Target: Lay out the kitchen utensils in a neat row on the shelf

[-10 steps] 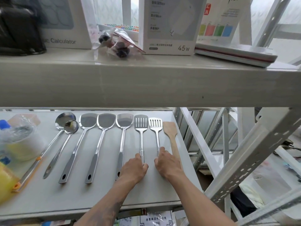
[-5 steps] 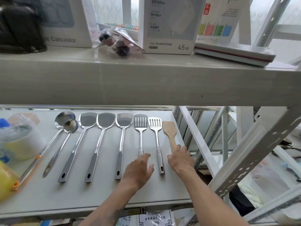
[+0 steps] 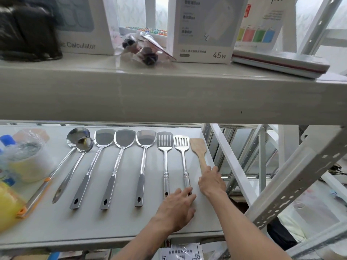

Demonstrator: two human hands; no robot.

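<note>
Several utensils lie side by side on the lower shelf, heads to the back. From left: a large ladle with an orange handle tip, a small ladle, three solid steel turners, two slotted turners, and a wooden spatula at the shelf's right edge. My left hand lies flat with fingers spread, fingertips at the handle ends of the slotted turners. My right hand covers the wooden spatula's handle, fingers curled over it.
At the shelf's left stand a plastic-wrapped tape roll, a blue-capped bottle and a yellow object. The upper shelf's front beam hangs close above. White rack struts rise to the right.
My right hand went from the right slotted turner's handle to the wooden spatula's handle. My left hand slid right, from the left slotted turner toward the right one's handle end, and spread flat.
</note>
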